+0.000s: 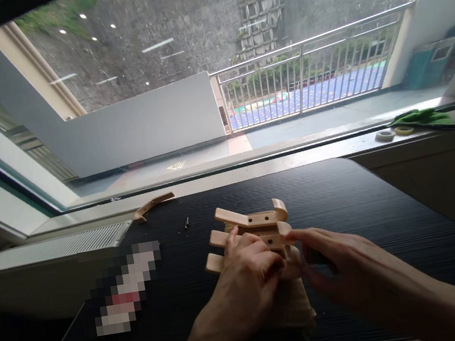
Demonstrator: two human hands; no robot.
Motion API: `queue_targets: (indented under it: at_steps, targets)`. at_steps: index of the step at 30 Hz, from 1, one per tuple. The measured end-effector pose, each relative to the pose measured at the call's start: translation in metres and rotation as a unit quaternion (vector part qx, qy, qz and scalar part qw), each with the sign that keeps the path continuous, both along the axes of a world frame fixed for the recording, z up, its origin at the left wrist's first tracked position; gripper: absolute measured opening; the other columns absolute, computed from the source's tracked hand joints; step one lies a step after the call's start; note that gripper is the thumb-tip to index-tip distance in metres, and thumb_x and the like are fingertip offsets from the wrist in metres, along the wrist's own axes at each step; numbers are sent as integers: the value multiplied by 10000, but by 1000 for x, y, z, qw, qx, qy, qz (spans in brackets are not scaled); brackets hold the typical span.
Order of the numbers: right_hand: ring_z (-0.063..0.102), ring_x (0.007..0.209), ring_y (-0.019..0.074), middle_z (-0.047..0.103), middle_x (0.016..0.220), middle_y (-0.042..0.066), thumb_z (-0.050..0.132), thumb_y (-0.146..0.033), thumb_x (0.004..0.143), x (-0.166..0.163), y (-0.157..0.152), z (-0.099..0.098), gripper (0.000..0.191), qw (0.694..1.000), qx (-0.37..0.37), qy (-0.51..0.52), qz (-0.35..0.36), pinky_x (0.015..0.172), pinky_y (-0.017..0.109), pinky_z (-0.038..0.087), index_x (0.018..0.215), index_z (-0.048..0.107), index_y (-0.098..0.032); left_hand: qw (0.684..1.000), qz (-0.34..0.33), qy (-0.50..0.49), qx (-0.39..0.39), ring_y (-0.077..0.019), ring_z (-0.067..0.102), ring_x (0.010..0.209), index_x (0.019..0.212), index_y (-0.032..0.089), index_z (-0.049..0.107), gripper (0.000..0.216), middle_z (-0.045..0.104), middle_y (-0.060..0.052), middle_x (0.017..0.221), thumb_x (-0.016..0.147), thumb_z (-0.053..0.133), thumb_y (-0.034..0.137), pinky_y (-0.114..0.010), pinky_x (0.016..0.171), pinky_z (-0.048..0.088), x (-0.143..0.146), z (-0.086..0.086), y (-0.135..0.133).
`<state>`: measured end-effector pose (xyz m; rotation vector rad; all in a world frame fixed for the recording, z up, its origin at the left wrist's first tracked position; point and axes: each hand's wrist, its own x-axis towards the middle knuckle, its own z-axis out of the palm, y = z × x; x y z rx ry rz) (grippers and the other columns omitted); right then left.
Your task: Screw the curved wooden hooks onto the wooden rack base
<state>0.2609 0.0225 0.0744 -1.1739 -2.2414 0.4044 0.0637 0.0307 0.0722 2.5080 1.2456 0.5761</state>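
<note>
Wooden hooks (pixel 259 221): three in a row across a pale board (pixel 289 304), between mid-surface (pixel 393 236) and the near edge;
Left hand (pixel 246 262): bent over the middle and nearest hooks; cannot tell whether its grip is clamped;
Right hand (pixel 336 257): index finger at the middle hook's curled end; thumb shadowed, so I cannot tell if the grip is together;
Loose hook (pixel 153 205): far-left corner;
Small screw (pixel 186 223): near the far edge, left of the board

No txt, labels, nos. or signs legible.
</note>
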Motion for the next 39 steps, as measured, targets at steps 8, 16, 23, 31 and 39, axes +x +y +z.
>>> queue_targets:
  at_steps: [8,16,23,31,39]
  targets:
    - [558,685,125,628,831,21,397,-341,897,-2,-25,64,229,993,52,94,-54,577,215,404,996,550,-203,999,36,11,38,-189,531,940,717,233,667,170,658,-6,798,789,516,199,-440,1051,151,5,-3,-6]
    - [535,590,123,605,677,-12,402,-353,897,-44,-35,69,179,986,132,49,-92,559,220,330,856,500,-209,994,98,14,49,-228,534,920,687,230,693,168,660,-26,769,751,545,278,-379,923,307,9,0,-19]
    - [544,587,140,608,669,-3,368,-383,889,-53,-19,51,215,982,133,87,-98,574,239,361,851,486,-208,992,120,-5,44,-187,564,827,697,254,694,156,660,9,698,714,543,218,-341,890,316,10,-8,-18]
    - [557,606,147,605,676,2,363,-390,888,-59,-7,37,222,983,129,76,-103,587,242,372,827,485,-215,988,139,-16,68,-213,541,858,737,245,697,140,664,-25,751,735,558,253,-371,912,285,11,-14,-16]
    - [556,617,142,613,693,7,355,-376,894,-59,-6,34,218,986,123,60,-93,588,234,363,854,492,-211,982,171,17,77,-231,531,902,745,220,679,136,657,-44,804,754,547,255,-385,927,279,13,-11,-22]
